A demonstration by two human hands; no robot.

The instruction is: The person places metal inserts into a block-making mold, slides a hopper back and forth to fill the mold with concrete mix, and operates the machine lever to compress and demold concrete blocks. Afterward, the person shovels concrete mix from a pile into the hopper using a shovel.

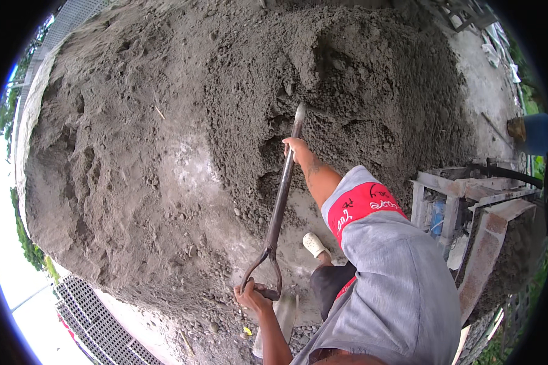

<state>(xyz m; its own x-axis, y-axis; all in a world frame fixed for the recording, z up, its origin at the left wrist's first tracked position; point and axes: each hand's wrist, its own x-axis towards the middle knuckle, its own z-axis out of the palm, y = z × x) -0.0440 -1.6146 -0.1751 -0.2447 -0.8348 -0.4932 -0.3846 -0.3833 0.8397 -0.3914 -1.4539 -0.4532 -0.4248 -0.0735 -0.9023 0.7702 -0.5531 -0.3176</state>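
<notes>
Near centre, position: I read a shovel (280, 201) running from the near D-grip up into the far sand pile (164, 152).
Left hand (251, 296): fingers wrapped tight on the D-grip.
Right hand (294, 148): fingers closed round the upper shaft, just short of the blade.
Blade: sunk in the pile's dark, freshly cut face; I cannot tell its load.
Progress: I judge digging is under way; several scoops show, most of the pile remains.
Right edge: wooden frame (469, 201) stands close to my elbow.
Near foot (314, 244): beside the shaft.
Open room: left, bare ground along the pile's foot.
</notes>
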